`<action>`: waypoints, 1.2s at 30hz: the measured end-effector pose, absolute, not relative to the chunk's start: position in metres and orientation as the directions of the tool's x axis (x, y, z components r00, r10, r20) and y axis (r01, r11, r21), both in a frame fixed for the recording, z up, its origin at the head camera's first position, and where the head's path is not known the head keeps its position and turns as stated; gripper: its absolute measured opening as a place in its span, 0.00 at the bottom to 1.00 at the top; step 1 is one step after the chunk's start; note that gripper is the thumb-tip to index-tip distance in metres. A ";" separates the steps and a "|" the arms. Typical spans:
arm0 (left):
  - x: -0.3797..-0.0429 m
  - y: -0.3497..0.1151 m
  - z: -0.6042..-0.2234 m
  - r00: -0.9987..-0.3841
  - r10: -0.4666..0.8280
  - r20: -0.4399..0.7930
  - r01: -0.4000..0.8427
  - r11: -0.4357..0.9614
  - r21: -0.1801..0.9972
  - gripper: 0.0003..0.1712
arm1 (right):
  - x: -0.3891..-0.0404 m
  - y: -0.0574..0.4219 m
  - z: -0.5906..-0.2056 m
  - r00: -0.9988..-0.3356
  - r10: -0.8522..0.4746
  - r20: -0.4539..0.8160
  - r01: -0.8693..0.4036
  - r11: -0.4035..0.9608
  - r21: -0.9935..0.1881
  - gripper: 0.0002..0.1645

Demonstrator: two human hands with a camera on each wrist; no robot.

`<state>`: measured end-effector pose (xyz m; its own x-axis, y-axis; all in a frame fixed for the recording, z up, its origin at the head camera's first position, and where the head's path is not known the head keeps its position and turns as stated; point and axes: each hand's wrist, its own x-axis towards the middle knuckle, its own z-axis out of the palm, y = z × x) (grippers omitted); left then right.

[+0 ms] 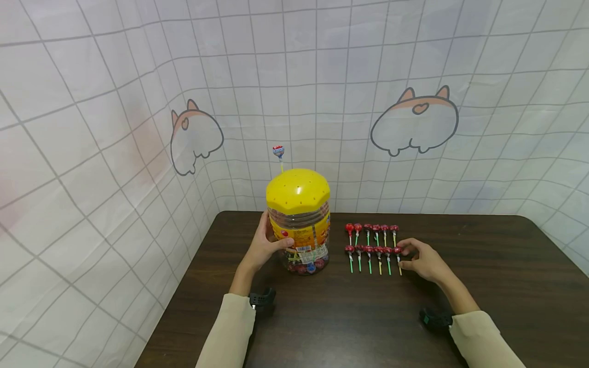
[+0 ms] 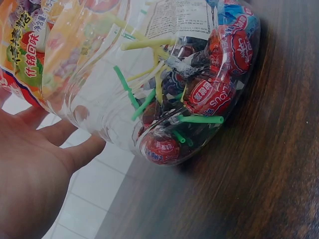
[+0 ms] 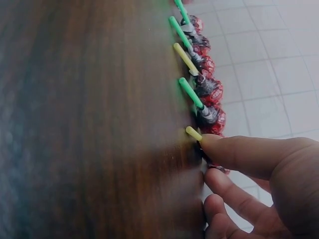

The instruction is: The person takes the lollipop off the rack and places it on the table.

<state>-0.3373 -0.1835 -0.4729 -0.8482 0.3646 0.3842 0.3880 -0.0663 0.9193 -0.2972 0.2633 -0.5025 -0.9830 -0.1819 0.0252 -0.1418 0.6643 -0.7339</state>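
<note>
A clear plastic candy jar [image 1: 299, 240] with a yellow lid [image 1: 298, 190] stands on the table. My left hand [image 1: 262, 244] grips its left side, thumb across the front label. Wrapped lollipops [image 2: 209, 94] with green and yellow sticks lie at the bottom of the jar. One blue-and-red lollipop [image 1: 278, 151] stands upright by the lid's back left; its stick's lower end is hidden. Right of the jar, red-wrapped lollipops lie in a back row [image 1: 376, 228] and a front row [image 1: 369, 249]. My right hand [image 1: 423, 260] pinches the front row's rightmost lollipop [image 3: 193, 133], which has a yellow stick.
The dark wooden table [image 1: 349, 322] runs under everything. A white grid-patterned curtain [image 1: 299, 102] with cartoon animal prints hangs behind it and along its left side. Black bands [image 1: 263, 297] are on both wrists.
</note>
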 end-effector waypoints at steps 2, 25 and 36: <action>-0.337 -0.184 -0.473 -0.846 0.367 0.387 0.390 -0.069 0.918 0.55 | -0.297 0.263 -0.502 -0.983 -0.181 0.022 -0.138 0.663 -0.735 0.29; -0.337 -0.183 -0.473 -0.853 0.362 0.376 0.384 -0.055 0.922 0.57 | -0.277 0.249 -0.445 -0.918 -0.269 0.293 -0.384 0.410 -0.827 0.26; -0.339 -0.184 -0.475 -0.845 0.365 0.391 0.396 -0.063 0.916 0.56 | -0.280 0.171 -0.356 -0.828 -0.318 0.463 -0.556 0.354 -0.752 0.23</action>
